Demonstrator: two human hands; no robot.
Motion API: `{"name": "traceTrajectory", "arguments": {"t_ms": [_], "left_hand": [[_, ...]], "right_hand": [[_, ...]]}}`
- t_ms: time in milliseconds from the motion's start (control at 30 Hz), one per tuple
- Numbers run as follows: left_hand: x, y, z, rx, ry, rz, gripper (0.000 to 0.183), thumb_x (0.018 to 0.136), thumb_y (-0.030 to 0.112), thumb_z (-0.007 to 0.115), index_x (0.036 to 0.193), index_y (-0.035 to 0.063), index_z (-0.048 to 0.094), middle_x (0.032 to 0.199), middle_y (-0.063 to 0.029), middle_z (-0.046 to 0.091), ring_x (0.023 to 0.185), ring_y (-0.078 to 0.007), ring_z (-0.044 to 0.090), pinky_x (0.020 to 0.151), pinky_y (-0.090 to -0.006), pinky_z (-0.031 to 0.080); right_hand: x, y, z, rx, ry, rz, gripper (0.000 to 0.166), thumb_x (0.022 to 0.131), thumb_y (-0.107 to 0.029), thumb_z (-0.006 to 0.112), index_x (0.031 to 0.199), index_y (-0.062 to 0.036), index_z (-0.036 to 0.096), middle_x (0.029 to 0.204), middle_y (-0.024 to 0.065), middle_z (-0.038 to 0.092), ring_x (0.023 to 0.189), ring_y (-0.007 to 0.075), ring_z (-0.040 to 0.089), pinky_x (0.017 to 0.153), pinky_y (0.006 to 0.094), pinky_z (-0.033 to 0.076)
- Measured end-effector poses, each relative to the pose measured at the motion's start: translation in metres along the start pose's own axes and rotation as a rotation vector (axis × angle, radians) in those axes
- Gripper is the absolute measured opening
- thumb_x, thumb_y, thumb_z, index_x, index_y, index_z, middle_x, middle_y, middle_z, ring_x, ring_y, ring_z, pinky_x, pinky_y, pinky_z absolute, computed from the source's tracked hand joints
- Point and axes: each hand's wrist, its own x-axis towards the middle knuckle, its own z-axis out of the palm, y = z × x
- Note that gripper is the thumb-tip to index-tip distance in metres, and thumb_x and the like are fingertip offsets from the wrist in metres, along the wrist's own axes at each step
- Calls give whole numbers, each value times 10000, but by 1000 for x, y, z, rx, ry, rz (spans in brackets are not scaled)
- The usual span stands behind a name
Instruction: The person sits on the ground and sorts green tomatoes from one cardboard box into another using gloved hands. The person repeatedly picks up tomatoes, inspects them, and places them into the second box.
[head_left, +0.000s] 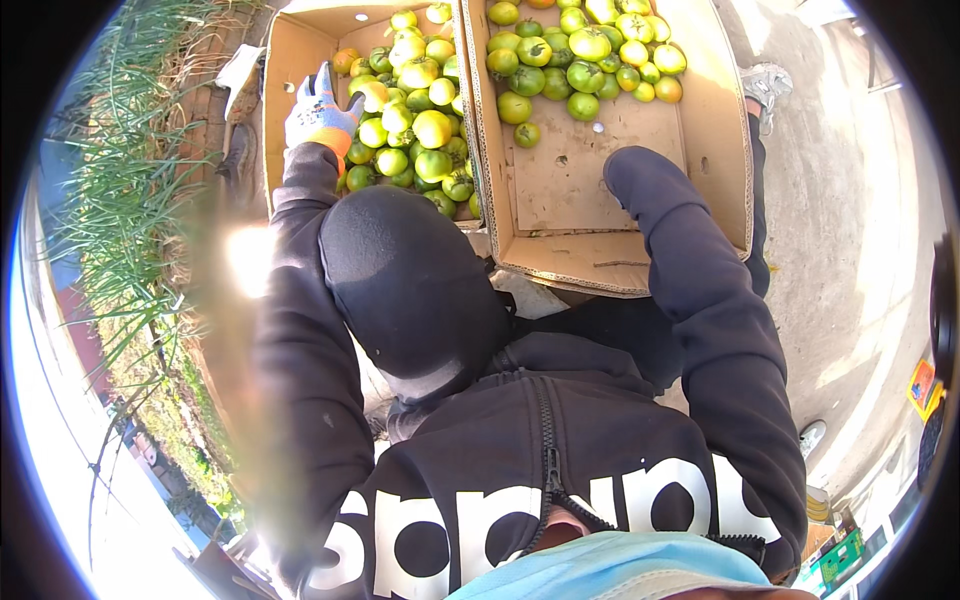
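Observation:
My left hand (322, 112), in a pale blue-grey glove with an orange cuff, is at the left side of the left cardboard box (300, 41). Its fingers and thumb are spread beside a pile of green and yellowish tomatoes (433, 129), with nothing seen in its grasp. My right arm, in a dark sleeve, reaches into the right cardboard box (724, 157); the sleeve's end hides nearly all of my right hand, so what it does cannot be told. Green, yellow and orange tomatoes (589, 45) lie in the far part of that box, above its bare cardboard bottom.
The boxes stand side by side, walls touching. A dark rounded form (412, 277), perhaps my covered knee, rises before the left box. Green, grass-like plants (127, 165) grow at left. Concrete ground (832, 187) lies at right, with another person's light shoe (766, 86) beside the right box.

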Motion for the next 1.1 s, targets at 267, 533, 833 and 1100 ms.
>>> {"name": "traceTrajectory", "arguments": {"t_ms": [267, 533, 833, 1100], "left_hand": [[-4, 0, -8, -131, 89, 216, 786, 809, 490, 680, 1445, 158, 358, 1415, -143, 440, 1278, -303, 457, 1030, -407, 415], [-15, 53, -47, -289, 334, 954, 616, 809, 368, 710, 1335, 119, 509, 1273, -115, 576, 1161, -318, 541, 1030, -456, 404], [-22, 80, -52, -221, 209, 1355, 632, 824, 392, 674, 1393, 229, 452, 1268, -68, 543, 1077, -309, 560, 952, -422, 451], [-5, 48, -38, -108, 75, 666, 635, 872, 331, 635, 1435, 186, 381, 1332, -112, 515, 1210, -331, 491, 1042, -434, 371]], "right_hand": [[0, -13, -64, 115, -145, -109, 561, 757, -410, 763, 1137, -39, 583, 823, 120, 676, 687, 196, 664, 594, 335, 543], [-37, -48, -106, 1288, 137, -556, 421, 832, -341, 729, 1106, -52, 592, 768, 4, 606, 613, 90, 547, 533, 240, 452], [-59, -101, -88, 1469, -51, -837, 447, 882, -164, 688, 1262, -31, 494, 978, 75, 666, 789, 115, 648, 655, 240, 537], [-42, -75, -95, 1615, 19, -673, 423, 905, -215, 659, 1282, -69, 531, 1069, 56, 644, 905, 118, 615, 752, 269, 519]]}}
